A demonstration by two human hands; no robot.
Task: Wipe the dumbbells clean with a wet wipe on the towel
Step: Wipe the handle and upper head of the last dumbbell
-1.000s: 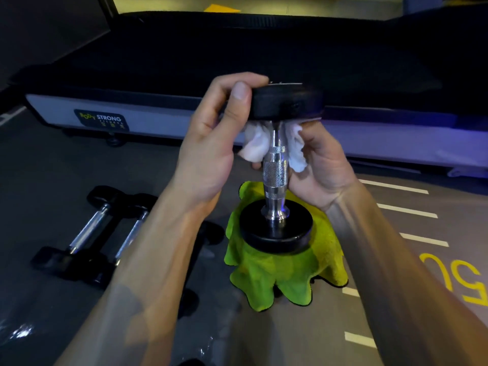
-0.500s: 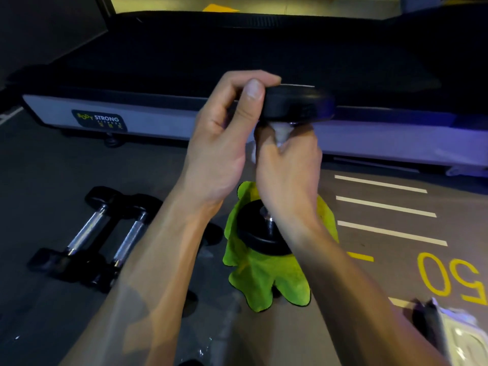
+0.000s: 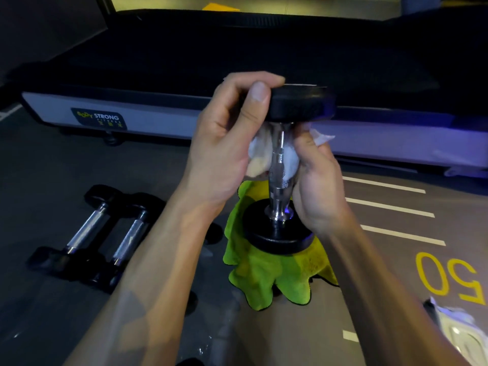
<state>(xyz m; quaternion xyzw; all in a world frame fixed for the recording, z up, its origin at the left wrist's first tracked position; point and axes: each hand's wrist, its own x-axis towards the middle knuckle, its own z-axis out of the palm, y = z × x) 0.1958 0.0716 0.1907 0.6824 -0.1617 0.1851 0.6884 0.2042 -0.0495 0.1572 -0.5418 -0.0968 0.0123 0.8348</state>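
Since half a second ago the right hand [image 3: 319,180] has rolled back off the chrome grip, fingers pinching the soft wet wipe [image 3: 289,159] against it, while the left hand [image 3: 227,143] clamps the top head of the heavy, rigid dumbbell [image 3: 280,196] standing upright on the green towel [image 3: 274,276] on the gym floor [image 3: 396,313] before a treadmill [image 3: 158,120].

Two bare forearms, no sleeves, watch or rings visible. Left hand [image 3: 221,151] shows a short, trimmed thumbnail; right hand [image 3: 319,186] is bare too, its lower forearm blurred.
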